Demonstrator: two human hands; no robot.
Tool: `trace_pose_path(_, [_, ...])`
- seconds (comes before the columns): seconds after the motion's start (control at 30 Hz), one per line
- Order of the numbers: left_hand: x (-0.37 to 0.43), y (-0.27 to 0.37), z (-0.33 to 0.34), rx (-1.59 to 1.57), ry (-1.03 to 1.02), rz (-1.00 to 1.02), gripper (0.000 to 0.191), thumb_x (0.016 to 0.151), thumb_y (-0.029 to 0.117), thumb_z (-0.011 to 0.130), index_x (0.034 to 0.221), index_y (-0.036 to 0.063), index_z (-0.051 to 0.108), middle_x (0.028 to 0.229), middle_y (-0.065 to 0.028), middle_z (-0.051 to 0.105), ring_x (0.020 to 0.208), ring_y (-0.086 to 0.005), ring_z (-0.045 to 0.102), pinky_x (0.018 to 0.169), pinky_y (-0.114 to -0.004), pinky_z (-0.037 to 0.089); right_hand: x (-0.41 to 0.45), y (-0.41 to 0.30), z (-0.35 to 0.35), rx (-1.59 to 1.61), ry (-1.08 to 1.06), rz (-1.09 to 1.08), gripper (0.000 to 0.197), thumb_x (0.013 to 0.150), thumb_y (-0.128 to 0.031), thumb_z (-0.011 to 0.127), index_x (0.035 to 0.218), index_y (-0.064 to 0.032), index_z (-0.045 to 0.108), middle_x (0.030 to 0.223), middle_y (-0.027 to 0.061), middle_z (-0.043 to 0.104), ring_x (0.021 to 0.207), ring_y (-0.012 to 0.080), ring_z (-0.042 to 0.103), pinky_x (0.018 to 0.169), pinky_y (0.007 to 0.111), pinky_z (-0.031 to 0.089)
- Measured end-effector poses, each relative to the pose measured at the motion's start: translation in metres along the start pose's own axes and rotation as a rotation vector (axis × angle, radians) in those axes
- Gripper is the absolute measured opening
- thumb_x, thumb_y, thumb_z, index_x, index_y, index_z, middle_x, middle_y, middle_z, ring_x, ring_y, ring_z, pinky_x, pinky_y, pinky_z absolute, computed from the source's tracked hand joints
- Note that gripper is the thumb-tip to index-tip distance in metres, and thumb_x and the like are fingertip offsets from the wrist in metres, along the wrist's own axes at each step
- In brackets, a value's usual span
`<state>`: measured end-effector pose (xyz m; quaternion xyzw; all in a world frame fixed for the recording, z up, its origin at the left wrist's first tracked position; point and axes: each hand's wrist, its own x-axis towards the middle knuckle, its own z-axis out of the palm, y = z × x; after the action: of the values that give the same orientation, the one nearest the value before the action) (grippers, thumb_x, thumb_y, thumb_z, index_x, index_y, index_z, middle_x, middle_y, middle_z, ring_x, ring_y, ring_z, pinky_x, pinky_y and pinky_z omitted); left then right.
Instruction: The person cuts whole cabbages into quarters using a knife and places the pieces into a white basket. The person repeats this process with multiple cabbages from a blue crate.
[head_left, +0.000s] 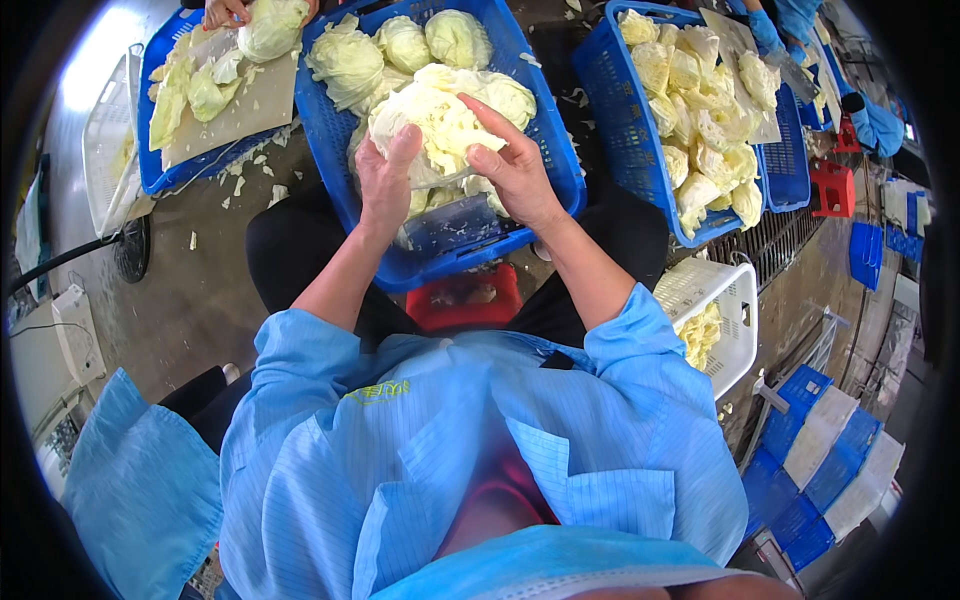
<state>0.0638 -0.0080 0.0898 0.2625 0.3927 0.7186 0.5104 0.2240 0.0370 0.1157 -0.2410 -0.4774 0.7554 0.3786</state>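
Note:
Between my two hands is a pale cabbage head (427, 112) with a ragged, yellowish inner face showing. My left hand (386, 176) cups its left side, thumb up against the leaves. On the other side, my right hand (519, 174) grips it with thumb and fingers at a torn leaf edge. Both hands are bare and sit above a blue plastic crate (566, 172) that slants in front of my knees. Several whole green cabbages (457, 39) lie in its far half. Leaves and part of the crate's floor are hidden under the held head.
At left, another person's hands (225, 13) hold a cabbage over a cutting board (262, 105). To the right stand a blue crate (619, 131) of trimmed cabbages and a white basket (731, 352) with leaves. A gloved co-worker holds a knife (796, 79). A red stool (465, 300) is between my legs.

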Motion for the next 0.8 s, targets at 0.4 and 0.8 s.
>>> trace_pose_path(0.4, [0.002,-0.004,-0.003,0.356,0.049,0.149,0.046,0.084,0.017,0.070,0.121,-0.0038,0.054,0.109,-0.0086,0.064,0.098,-0.0135,0.060,0.087,-0.029,0.048,0.014,-0.025,-0.012,-0.390,-0.095,0.183,0.076,0.074,-0.008,0.068,0.144,-0.0046,0.038,0.125,0.0093,0.053,0.110,0.0146,0.053,0.095,0.029,0.046])
trace_pose_path(0.8, [0.013,-0.010,0.001,0.219,0.125,0.192,0.052,0.086,0.016,0.067,0.129,-0.0031,0.045,0.115,-0.0094,0.060,0.102,-0.0140,0.058,0.090,-0.030,0.048,0.018,0.004,-0.008,-0.058,0.071,0.052,0.099,0.075,-0.012,0.077,0.151,-0.0057,0.014,0.138,0.0179,0.042,0.121,0.0212,0.049,0.099,0.031,0.044])
